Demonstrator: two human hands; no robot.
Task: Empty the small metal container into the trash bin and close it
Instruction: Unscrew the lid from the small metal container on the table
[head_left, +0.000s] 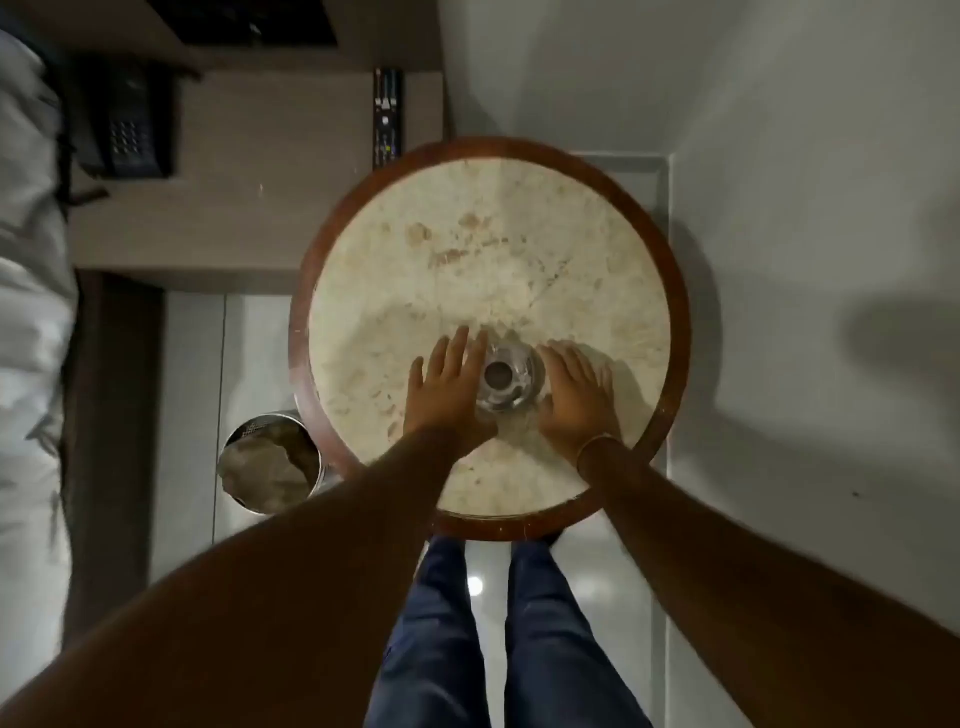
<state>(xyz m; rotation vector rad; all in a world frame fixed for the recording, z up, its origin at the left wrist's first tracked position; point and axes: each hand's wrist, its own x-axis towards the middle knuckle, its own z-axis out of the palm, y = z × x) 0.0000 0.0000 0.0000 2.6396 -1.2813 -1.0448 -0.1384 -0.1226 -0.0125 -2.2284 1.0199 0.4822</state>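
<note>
A small round metal container (505, 378) with a dark hole in the middle of its top stands on the round marble table (498, 249), near its front. My left hand (451, 391) lies flat just left of the container, fingers spread, its fingertips at the container's edge. On the other side my right hand (576, 396) rests palm down, close to the container or touching it. Neither hand grips it. A steel trash bin (270, 462) with a liner stands on the floor, left of the table.
The table has a dark wooden rim (675, 291). A remote control (387, 117) and a black telephone (129, 130) lie on a wooden counter behind. White bedding (31, 312) fills the left edge. My legs in blue jeans (498, 639) stand below the table.
</note>
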